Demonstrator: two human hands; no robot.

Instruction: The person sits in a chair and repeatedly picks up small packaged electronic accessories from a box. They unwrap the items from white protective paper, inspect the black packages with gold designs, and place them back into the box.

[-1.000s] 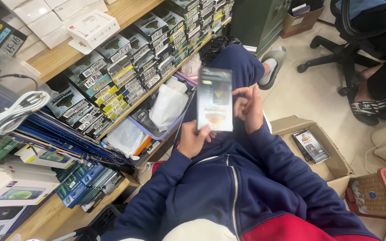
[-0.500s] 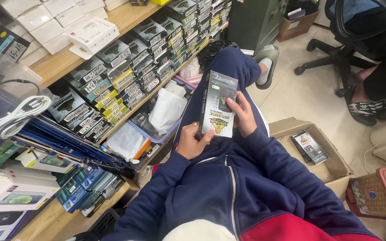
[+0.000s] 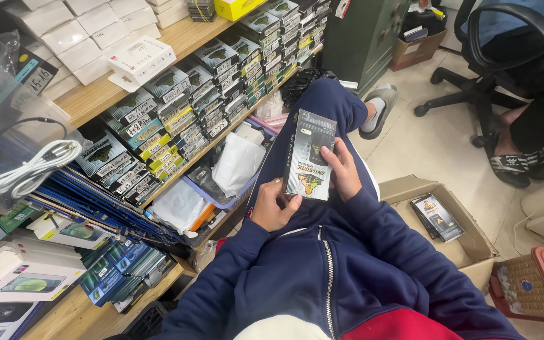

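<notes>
Both hands hold a flat grey and black product box (image 3: 310, 154) above my lap, its printed face turned up toward me. My left hand (image 3: 273, 208) grips its lower left corner from beneath. Along the box's right edge lie the fingers of my right hand (image 3: 344, 170). I am seated in a navy zip jacket, with one knee raised and a grey slipper (image 3: 378, 108) on that foot.
Wooden shelves (image 3: 96, 94) on the left carry rows of similar boxes (image 3: 177, 113), white boxes, a coiled white cable (image 3: 29, 171) and plastic bags. An open cardboard carton (image 3: 464, 242) with several packs sits to my right. Another person sits on a black office chair (image 3: 498, 56).
The box has tilted from upright, with its glossy side shown, to lying flatter with its printed face up. My right hand slid down its right edge.
</notes>
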